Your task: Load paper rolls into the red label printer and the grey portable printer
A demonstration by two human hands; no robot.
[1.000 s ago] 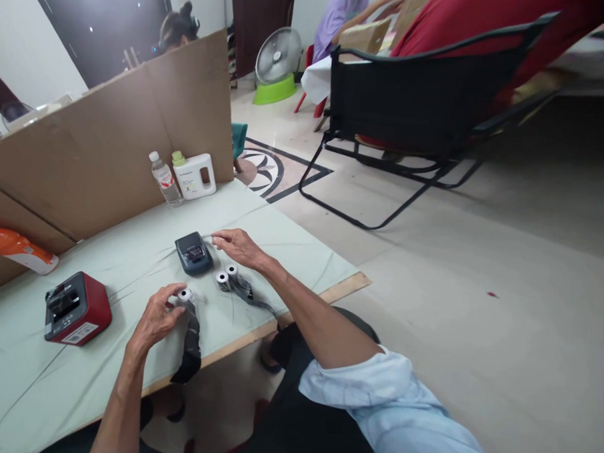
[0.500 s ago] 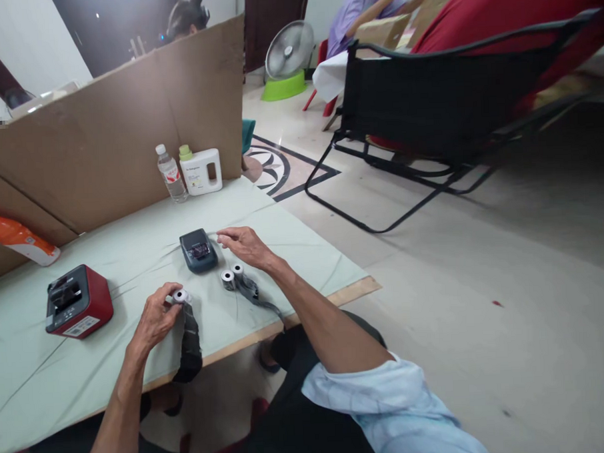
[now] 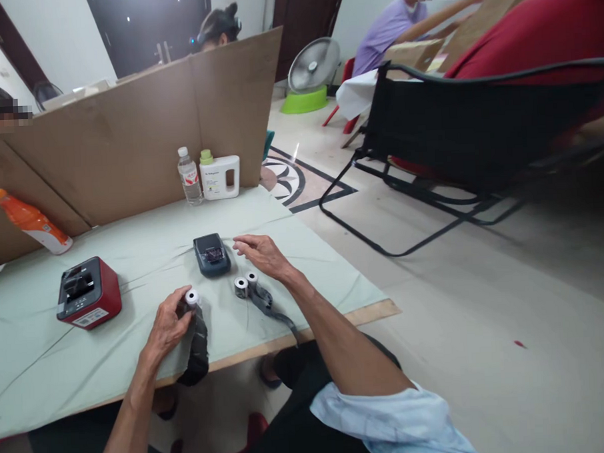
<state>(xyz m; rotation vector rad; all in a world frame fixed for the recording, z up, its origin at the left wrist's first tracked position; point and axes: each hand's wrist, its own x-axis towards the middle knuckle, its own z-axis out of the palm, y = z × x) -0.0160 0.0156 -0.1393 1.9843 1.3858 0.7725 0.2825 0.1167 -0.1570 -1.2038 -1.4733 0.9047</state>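
Note:
At the near side of the table, my left hand (image 3: 170, 324) curls its thumb and fingers about a small white-cored paper roll (image 3: 192, 297). A dark printed strip (image 3: 198, 344) runs from that roll over the table's front edge. My right hand (image 3: 263, 253) hovers or rests just right of a dark portable printer-like device (image 3: 212, 255), apart from it, fingers stretched out and holding nothing. Two more small rolls (image 3: 241, 287) stand together below the right hand, with a dark strip (image 3: 276, 312) trailing from them toward the edge.
A red and black boxy device (image 3: 89, 293) sits at left on the pale green tabletop (image 3: 148, 260). An orange bottle (image 3: 31, 221), a water bottle (image 3: 190, 178) and a white jug (image 3: 220, 178) stand by a cardboard partition (image 3: 138, 133). A black folding chair (image 3: 442, 127) is at right.
The view has shifted, so the whole scene sits further right and slightly lower. My left hand stays at the roll and my right hand stays beside the dark device.

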